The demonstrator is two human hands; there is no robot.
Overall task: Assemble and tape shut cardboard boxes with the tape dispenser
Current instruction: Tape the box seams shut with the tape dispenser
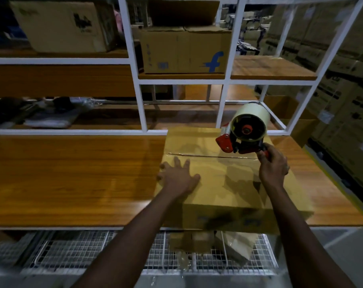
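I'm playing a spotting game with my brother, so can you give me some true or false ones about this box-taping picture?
1. The right hand grips the tape dispenser. True.
2. The left hand lies flat on the cardboard box. True.
3. The tape dispenser is green. False: its frame is red.
4. The cardboard box sits on the floor. False: it sits on the wooden table.
5. A box with a blue f stands on a shelf. True.

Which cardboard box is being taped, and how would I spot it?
Find the wooden workbench; on its right end lies a cardboard box. Unlike the shelf boxes, it has the left hand flat on top and the right hand holding a red tape dispenser above it.
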